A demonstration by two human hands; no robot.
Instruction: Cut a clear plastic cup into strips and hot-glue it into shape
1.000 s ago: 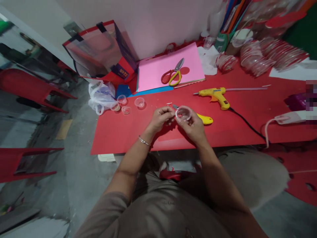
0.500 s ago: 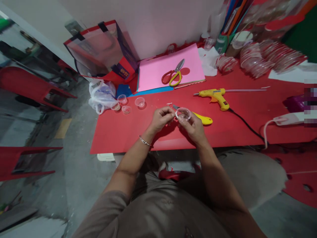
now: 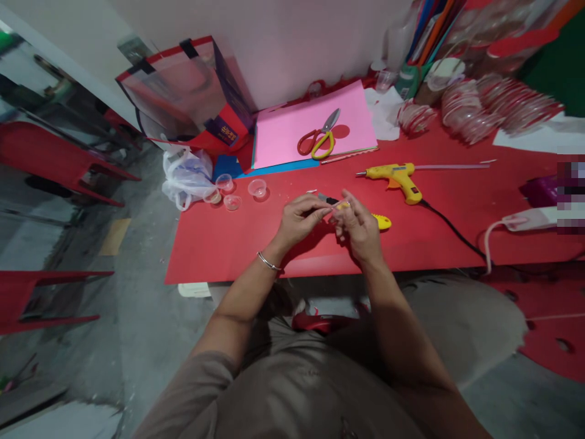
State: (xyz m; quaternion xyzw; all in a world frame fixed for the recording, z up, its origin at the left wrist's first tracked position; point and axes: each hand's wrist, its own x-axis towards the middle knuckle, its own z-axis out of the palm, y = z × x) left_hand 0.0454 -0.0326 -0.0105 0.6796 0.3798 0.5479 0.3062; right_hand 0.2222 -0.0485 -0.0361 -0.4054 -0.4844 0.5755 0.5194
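Between my hands, above the red table top [image 3: 219, 244], is a small clear plastic cup [image 3: 339, 207], partly hidden by my fingers. My right hand [image 3: 363, 235] is closed round its far side, thumb and fingers curved about the wall. With thumb and forefinger together, my left hand [image 3: 298, 219] pinches the cup's near edge. A yellow craft knife [image 3: 382, 222] lies behind my right hand, its blade end showing beyond the fingers. Several similar clear cups [image 3: 258, 188] stand on the left part of the table.
A yellow glue gun [image 3: 402, 177] with a stick and black cord lies to the right. Scissors [image 3: 322, 137] rest on pink paper [image 3: 278, 134]. Farther back are stacked clear lids [image 3: 516, 100] and a tote bag [image 3: 183, 91]. A white power strip [image 3: 532, 219] sits at right.
The cup has turned in my hands, so its pale rim no longer shows as a ring. My right-hand fingers have lifted and shifted round it; my left fingers moved slightly right.
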